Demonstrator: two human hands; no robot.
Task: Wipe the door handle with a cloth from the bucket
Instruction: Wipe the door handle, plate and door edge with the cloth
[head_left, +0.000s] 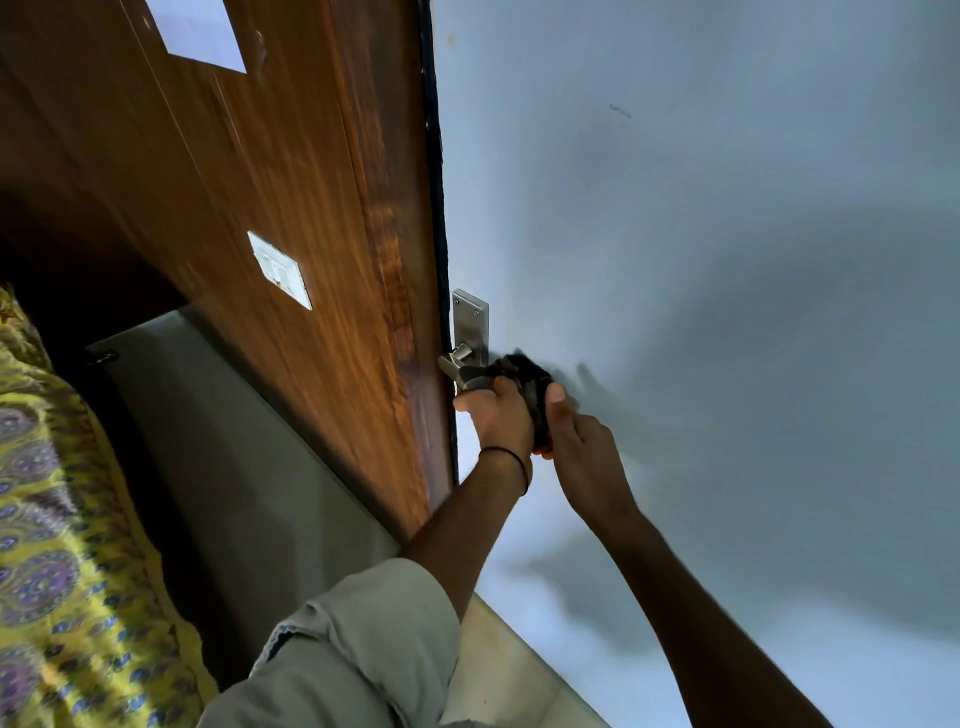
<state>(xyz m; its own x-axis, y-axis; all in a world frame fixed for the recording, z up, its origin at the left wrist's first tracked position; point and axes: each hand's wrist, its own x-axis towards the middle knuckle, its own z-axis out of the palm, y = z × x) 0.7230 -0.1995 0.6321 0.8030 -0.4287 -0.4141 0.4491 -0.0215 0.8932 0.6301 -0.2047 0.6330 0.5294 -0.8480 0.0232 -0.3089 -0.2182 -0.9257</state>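
The big brown wooden door (270, 218) stands open beside a pale blue wall (727, 260). On the door's edge sits a silver door handle (462, 366) under its metal plate (470, 322). The left hand (498, 415) is curled around the handle's end. The right hand (582, 447), just right of the handle, grips a dark cloth (527, 379) bunched against the handle.

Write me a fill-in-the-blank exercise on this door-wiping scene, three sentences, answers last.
1. The dark cloth is pressed against the metal door ____.
2. The left hand wears a thin black band on its ____.
3. The backplate sits at the edge of a brown ____ door.

Missing words: handle; wrist; wooden
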